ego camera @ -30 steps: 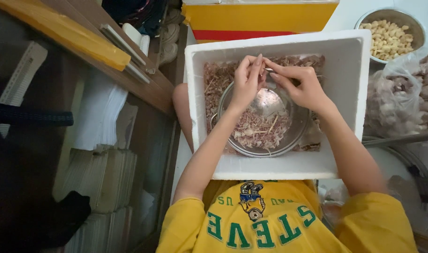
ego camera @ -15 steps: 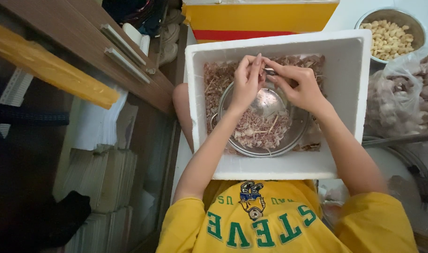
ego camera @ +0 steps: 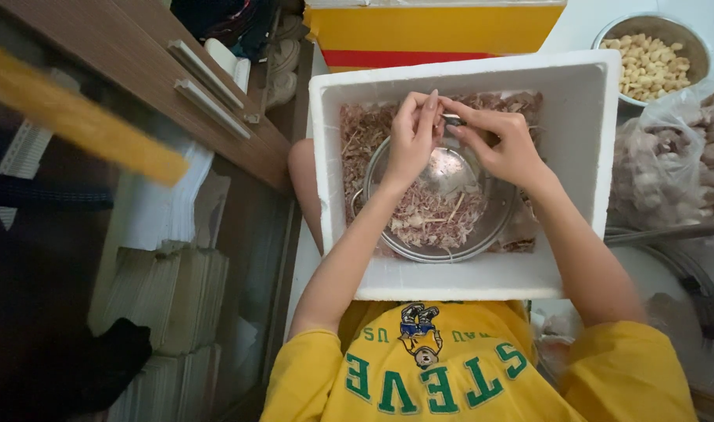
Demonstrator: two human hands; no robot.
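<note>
Papery-skinned, a small garlic clove [ego camera: 448,119] is sitting pinched between our left hand [ego camera: 410,141] and right hand [ego camera: 504,144], fingers clamped on it above the steel bowl [ego camera: 388,160].

Person in a yellow short-sleeved T-shirt, arms bare

The T-shirt [ego camera: 450,367] is bright yellow with dark green block lettering outlined in white and a small cartoon-figure print just below the near wall of the white foam box [ego camera: 458,277]. Sleeves end above the elbows. The left hand [ego camera: 413,137] and right hand [ego camera: 504,141], both over that box, wear no gloves, rings or watch; the fingernails are fairly long.
</note>
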